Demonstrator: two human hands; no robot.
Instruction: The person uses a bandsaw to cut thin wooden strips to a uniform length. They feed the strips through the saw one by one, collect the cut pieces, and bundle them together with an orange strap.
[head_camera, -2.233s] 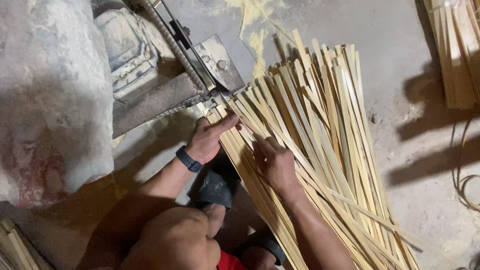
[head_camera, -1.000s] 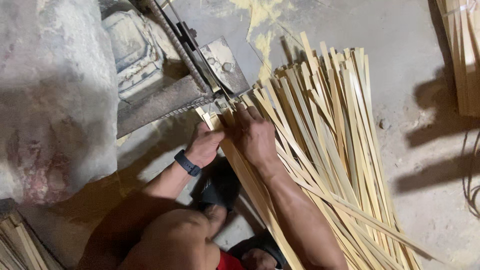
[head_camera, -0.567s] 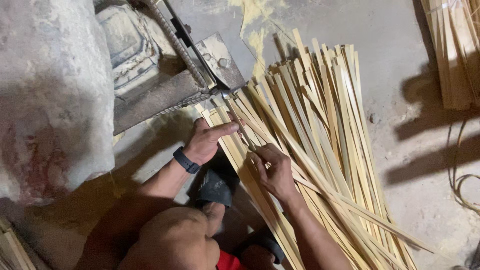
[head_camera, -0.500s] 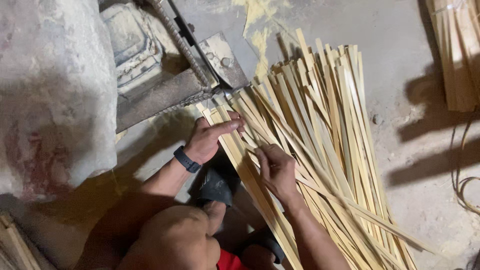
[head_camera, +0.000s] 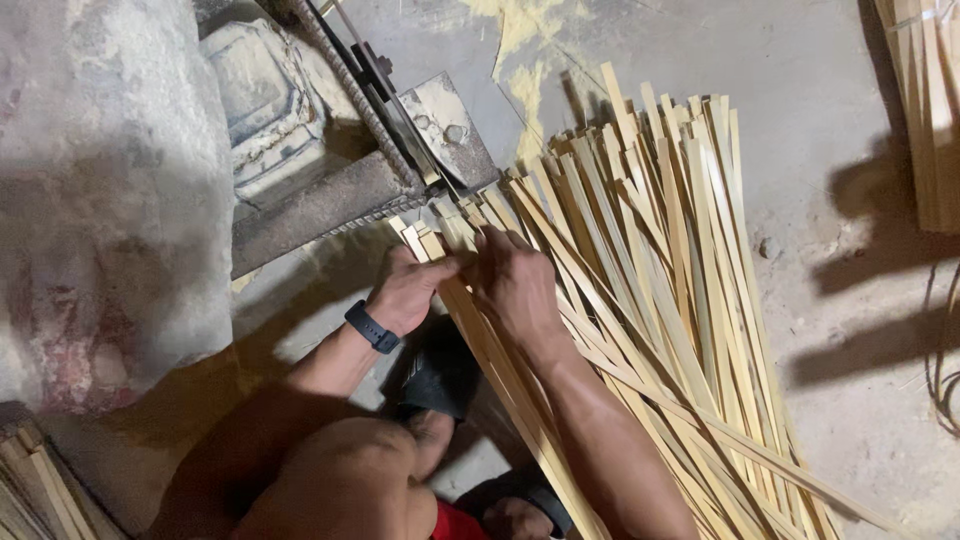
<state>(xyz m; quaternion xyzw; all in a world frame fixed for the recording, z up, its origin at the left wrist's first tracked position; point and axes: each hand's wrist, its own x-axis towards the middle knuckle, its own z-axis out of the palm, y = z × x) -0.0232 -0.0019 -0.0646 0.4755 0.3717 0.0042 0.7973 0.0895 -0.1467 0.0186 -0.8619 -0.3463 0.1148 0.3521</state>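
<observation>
A big fan of long pale bamboo strips (head_camera: 660, 260) lies on the concrete floor, their ends pointing toward a dusty metal machine (head_camera: 330, 170). My left hand (head_camera: 410, 290), with a dark band on its wrist, rests on the strip ends just below the machine's blade plate (head_camera: 445, 130). My right hand (head_camera: 515, 285) is right beside it, fingers curled down over a few strips and gripping them near their ends. The two hands almost touch. My bent knee (head_camera: 330, 480) fills the bottom of the view.
A large grey rough block (head_camera: 100, 180) stands at the left. Another bundle of strips (head_camera: 925, 100) lies at the top right, more strips (head_camera: 35, 490) at the bottom left. Sawdust (head_camera: 520, 30) lies behind the machine. A thin cord (head_camera: 940, 370) curls at the right edge.
My right hand has moved up from the middle of the strips to their ends, next to my left hand by the machine. The left hand stayed at the strip ends.
</observation>
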